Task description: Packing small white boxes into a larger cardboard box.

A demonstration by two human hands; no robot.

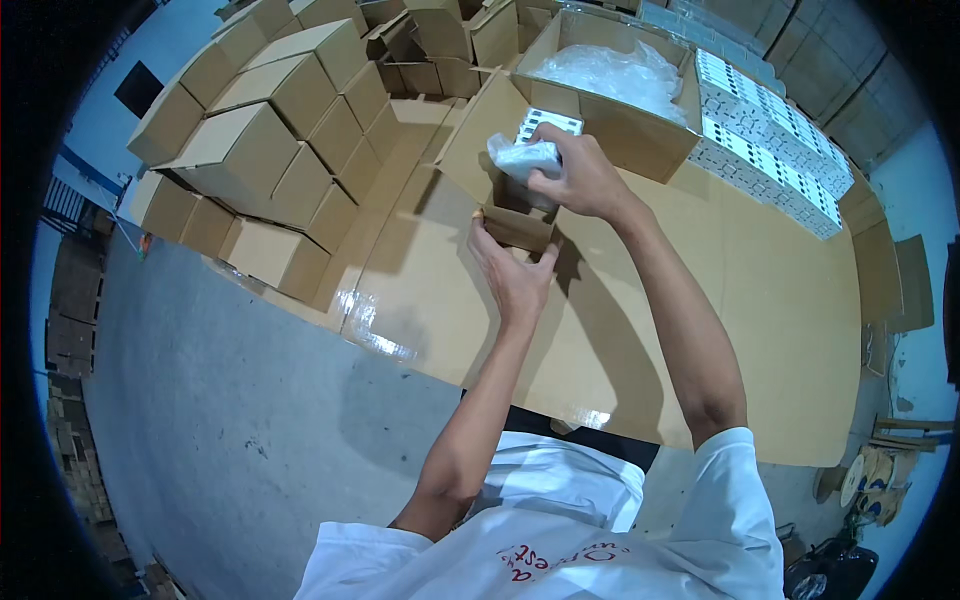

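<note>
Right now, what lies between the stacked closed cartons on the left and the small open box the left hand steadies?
In the head view, only bare cardboard sheeting separates the stacked cartons from the small open box at the left hand.

bare tabletop open to the right, stacked cartons crowding left, big open box blocking behind

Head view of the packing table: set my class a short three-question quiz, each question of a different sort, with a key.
1. True or false: the right hand holds a plastic-wrapped item above the small open carton.
2. What does the left hand touch? A. the big box of plastic bags B. the small open carton C. a folded carton in the stack
3. Fill in: the white packs lie in rows at the table's far ____ side.

Key: 1 true; 2 B; 3 right.
</note>
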